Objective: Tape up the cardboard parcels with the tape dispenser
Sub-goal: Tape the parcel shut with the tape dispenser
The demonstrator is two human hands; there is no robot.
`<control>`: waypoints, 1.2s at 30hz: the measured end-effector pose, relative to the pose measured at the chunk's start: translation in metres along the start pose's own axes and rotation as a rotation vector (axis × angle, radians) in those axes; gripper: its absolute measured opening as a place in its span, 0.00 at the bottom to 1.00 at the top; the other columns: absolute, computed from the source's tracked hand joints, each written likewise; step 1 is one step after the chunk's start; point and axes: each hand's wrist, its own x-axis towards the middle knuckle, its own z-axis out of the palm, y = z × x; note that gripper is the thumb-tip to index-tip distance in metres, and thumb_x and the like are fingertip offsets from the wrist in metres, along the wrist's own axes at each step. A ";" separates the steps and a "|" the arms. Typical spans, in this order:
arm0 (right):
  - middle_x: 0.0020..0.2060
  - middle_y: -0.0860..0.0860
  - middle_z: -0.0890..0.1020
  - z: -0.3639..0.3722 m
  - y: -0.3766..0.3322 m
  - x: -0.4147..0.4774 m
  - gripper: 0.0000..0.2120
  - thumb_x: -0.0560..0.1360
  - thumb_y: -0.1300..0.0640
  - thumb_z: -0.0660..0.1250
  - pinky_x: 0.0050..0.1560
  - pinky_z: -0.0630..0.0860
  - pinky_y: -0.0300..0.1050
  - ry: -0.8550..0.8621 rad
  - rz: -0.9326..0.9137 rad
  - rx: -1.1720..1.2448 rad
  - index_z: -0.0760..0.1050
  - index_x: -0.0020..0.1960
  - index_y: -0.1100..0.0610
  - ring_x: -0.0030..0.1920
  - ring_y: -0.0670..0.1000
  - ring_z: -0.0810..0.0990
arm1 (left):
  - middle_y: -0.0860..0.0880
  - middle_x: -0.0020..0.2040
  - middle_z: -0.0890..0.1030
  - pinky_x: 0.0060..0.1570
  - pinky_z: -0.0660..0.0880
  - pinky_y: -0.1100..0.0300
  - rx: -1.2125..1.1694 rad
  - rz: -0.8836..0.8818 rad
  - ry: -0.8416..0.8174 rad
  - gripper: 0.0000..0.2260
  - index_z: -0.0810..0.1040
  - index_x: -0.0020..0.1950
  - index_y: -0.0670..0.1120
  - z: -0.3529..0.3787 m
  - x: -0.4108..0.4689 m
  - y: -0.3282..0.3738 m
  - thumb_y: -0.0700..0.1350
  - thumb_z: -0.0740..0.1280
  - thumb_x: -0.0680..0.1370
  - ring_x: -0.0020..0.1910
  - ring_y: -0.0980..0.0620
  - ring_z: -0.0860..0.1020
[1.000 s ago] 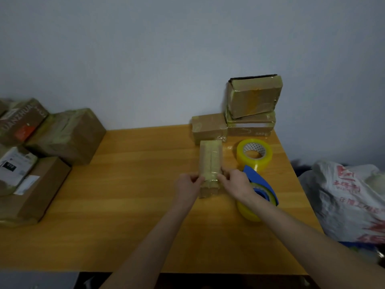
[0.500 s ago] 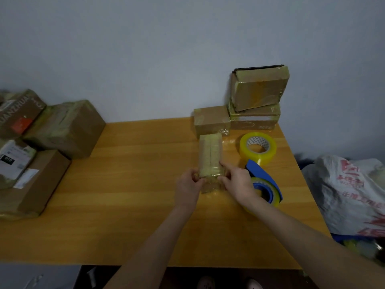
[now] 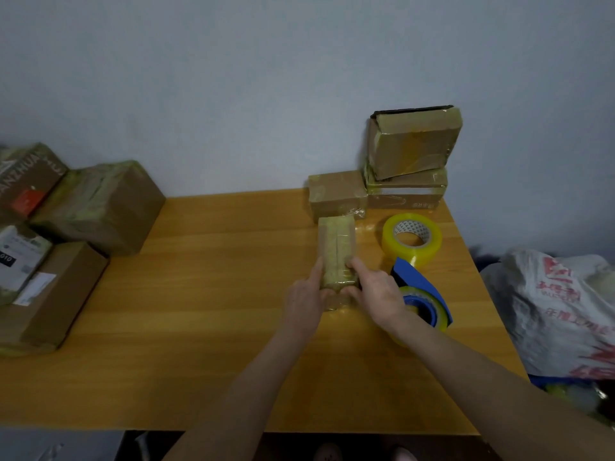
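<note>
A narrow cardboard parcel (image 3: 336,242) wrapped in clear tape lies lengthwise on the wooden table (image 3: 206,294), right of centre. My left hand (image 3: 304,299) presses its left side near the front end, index finger stretched along the edge. My right hand (image 3: 377,292) presses the right side of the same end, fingers extended onto it. The blue tape dispenser (image 3: 421,294), loaded with a yellowish roll, lies on the table just right of my right hand, untouched.
A spare roll of clear tape (image 3: 412,239) stands behind the dispenser. Three taped boxes (image 3: 412,144) are stacked at the back right by the wall. Several larger cartons (image 3: 100,207) crowd the table's left end. A white plastic bag (image 3: 559,311) sits off the right edge.
My fingers have slid a little farther forward along both sides of the parcel's near end. The parcel and the dispenser stay where they were.
</note>
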 end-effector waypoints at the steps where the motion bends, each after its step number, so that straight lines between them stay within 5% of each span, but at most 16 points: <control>1: 0.48 0.53 0.83 -0.001 0.001 -0.001 0.22 0.76 0.50 0.68 0.44 0.78 0.45 -0.015 -0.001 0.011 0.63 0.66 0.51 0.45 0.53 0.82 | 0.39 0.52 0.81 0.50 0.73 0.49 -0.013 -0.038 -0.014 0.33 0.55 0.78 0.46 0.000 0.001 0.000 0.45 0.67 0.77 0.49 0.41 0.78; 4: 0.47 0.50 0.82 -0.006 0.003 0.001 0.21 0.75 0.46 0.68 0.41 0.78 0.45 -0.023 0.014 0.044 0.65 0.63 0.51 0.44 0.52 0.81 | 0.43 0.56 0.81 0.53 0.74 0.52 -0.145 -0.076 -0.095 0.34 0.61 0.76 0.45 -0.012 0.008 0.003 0.48 0.72 0.74 0.53 0.44 0.79; 7: 0.43 0.48 0.80 -0.011 0.000 0.007 0.19 0.76 0.38 0.64 0.32 0.72 0.42 0.062 0.090 0.082 0.68 0.57 0.51 0.39 0.49 0.79 | 0.47 0.57 0.81 0.47 0.74 0.61 -0.235 -0.073 -0.152 0.22 0.73 0.68 0.47 -0.022 0.013 0.005 0.54 0.66 0.77 0.49 0.51 0.79; 12: 0.43 0.48 0.78 -0.002 -0.011 0.012 0.14 0.78 0.44 0.64 0.36 0.70 0.43 0.097 0.129 0.094 0.66 0.54 0.52 0.40 0.51 0.77 | 0.46 0.53 0.81 0.45 0.76 0.57 -0.359 -0.238 -0.133 0.19 0.74 0.64 0.43 -0.010 0.010 0.011 0.53 0.64 0.79 0.49 0.49 0.79; 15: 0.45 0.51 0.82 -0.005 -0.007 0.015 0.10 0.80 0.48 0.62 0.39 0.77 0.48 0.080 0.191 0.118 0.67 0.57 0.51 0.40 0.51 0.78 | 0.50 0.47 0.79 0.34 0.70 0.67 -0.410 -0.263 -0.110 0.15 0.75 0.63 0.43 -0.005 0.011 0.010 0.49 0.62 0.80 0.42 0.53 0.77; 17: 0.47 0.52 0.82 -0.008 -0.009 0.018 0.17 0.79 0.47 0.63 0.39 0.77 0.48 0.047 0.243 0.138 0.65 0.64 0.51 0.42 0.52 0.80 | 0.50 0.45 0.78 0.31 0.67 0.69 -0.417 -0.279 -0.113 0.13 0.76 0.61 0.43 -0.006 0.013 0.007 0.48 0.59 0.82 0.41 0.52 0.77; 20: 0.52 0.54 0.81 -0.002 -0.017 0.022 0.26 0.79 0.43 0.61 0.42 0.76 0.48 -0.019 0.321 0.212 0.62 0.71 0.55 0.49 0.55 0.81 | 0.45 0.52 0.78 0.40 0.72 0.62 -0.461 -0.330 -0.111 0.16 0.76 0.61 0.42 -0.004 0.016 0.000 0.52 0.62 0.80 0.50 0.46 0.78; 23: 0.51 0.54 0.80 0.000 -0.017 0.022 0.20 0.82 0.46 0.56 0.48 0.77 0.50 -0.070 0.356 0.232 0.69 0.67 0.57 0.49 0.55 0.79 | 0.47 0.49 0.80 0.39 0.75 0.65 -0.582 -0.367 -0.124 0.15 0.78 0.60 0.40 -0.003 0.020 -0.002 0.48 0.63 0.80 0.50 0.46 0.80; 25: 0.52 0.56 0.81 -0.006 -0.012 0.022 0.18 0.83 0.48 0.55 0.52 0.78 0.54 -0.081 0.377 0.316 0.72 0.64 0.58 0.51 0.57 0.80 | 0.45 0.48 0.80 0.49 0.78 0.55 -0.656 -0.414 -0.169 0.14 0.79 0.57 0.39 -0.006 0.024 -0.004 0.48 0.62 0.81 0.52 0.45 0.79; 29: 0.58 0.57 0.79 -0.015 -0.011 0.022 0.23 0.81 0.44 0.56 0.54 0.77 0.52 -0.095 0.416 0.443 0.70 0.69 0.56 0.54 0.55 0.78 | 0.39 0.67 0.70 0.66 0.66 0.53 -0.434 -0.440 -0.188 0.22 0.75 0.65 0.39 -0.013 0.036 -0.009 0.54 0.60 0.81 0.68 0.41 0.68; 32: 0.62 0.55 0.78 -0.014 -0.027 0.026 0.34 0.75 0.39 0.66 0.56 0.79 0.52 -0.114 0.413 0.547 0.63 0.75 0.55 0.57 0.55 0.79 | 0.45 0.70 0.69 0.62 0.70 0.55 -0.608 -0.437 -0.215 0.23 0.65 0.73 0.41 -0.023 0.042 -0.003 0.49 0.62 0.80 0.66 0.45 0.71; 36: 0.58 0.53 0.80 -0.008 -0.054 0.052 0.30 0.75 0.46 0.69 0.47 0.80 0.48 -0.080 0.293 0.482 0.66 0.72 0.56 0.50 0.52 0.80 | 0.44 0.63 0.76 0.55 0.73 0.57 -0.664 -0.394 -0.092 0.18 0.70 0.69 0.42 -0.051 0.047 -0.006 0.42 0.63 0.80 0.61 0.46 0.75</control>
